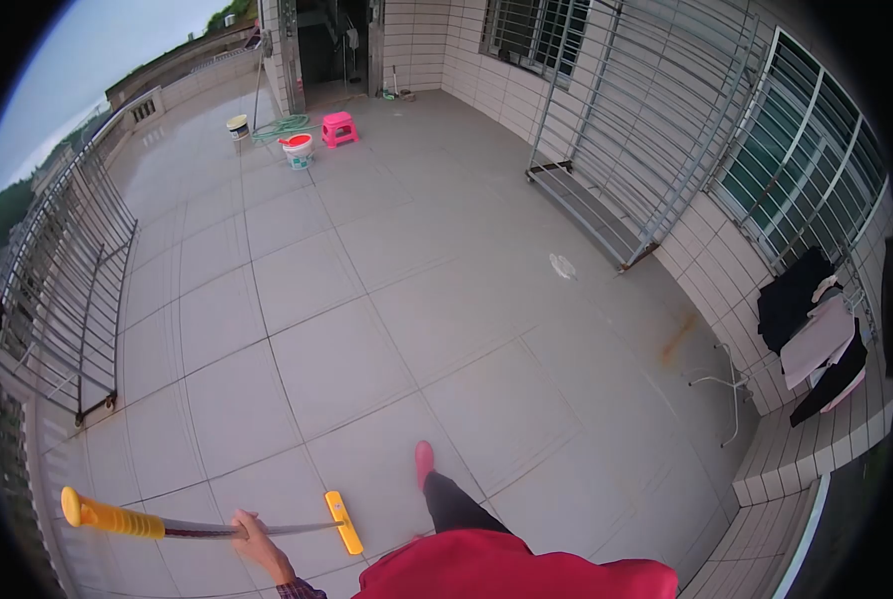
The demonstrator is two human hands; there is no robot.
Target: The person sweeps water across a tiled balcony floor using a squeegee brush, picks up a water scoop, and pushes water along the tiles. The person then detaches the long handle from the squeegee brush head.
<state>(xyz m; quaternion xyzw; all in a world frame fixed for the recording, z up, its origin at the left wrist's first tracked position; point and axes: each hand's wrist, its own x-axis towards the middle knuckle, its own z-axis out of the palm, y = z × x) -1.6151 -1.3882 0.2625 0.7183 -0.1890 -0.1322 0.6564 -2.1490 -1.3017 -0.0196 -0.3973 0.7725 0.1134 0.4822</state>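
Yellow grip and yellow head cap the slim, metallic-looking shaft of a mop-like tool (205,530), near left above grey floor tiles (336,299); left hand (255,544) wraps its shaft, right hand unseen.

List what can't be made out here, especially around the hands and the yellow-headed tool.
All in the head view:
- Right hand: not in view; whether out of frame or behind the red garment, I can't tell.
- Left sleeve, below the left hand: cut off by the bottom edge.
- Underside of the tool's yellow head: turned away from the camera.
- White bucket's label: too small to read.
- Doorway interior: too dark for detail.
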